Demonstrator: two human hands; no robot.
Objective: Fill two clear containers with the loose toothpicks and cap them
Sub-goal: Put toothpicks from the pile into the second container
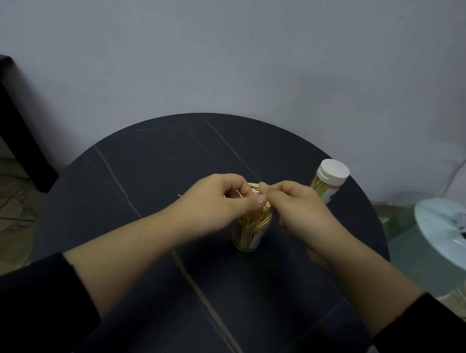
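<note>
An uncapped clear container [249,238] stands upright mid-table, packed with toothpicks [259,219] that fan out above its rim. My left hand [218,203] and my right hand [299,207] meet just above it, both pinching toothpicks at the top of the bundle. A few loose toothpicks [252,187] lie on the table behind my fingers, mostly hidden. A second clear container [327,181], full of toothpicks and closed with a white cap, stands at the back right of the table.
The round dark marble-look table [170,171] stands against a pale wall. A black bench [3,111] is at the left. A pale round stand [446,237] with metal parts sits at the right, beside the table edge.
</note>
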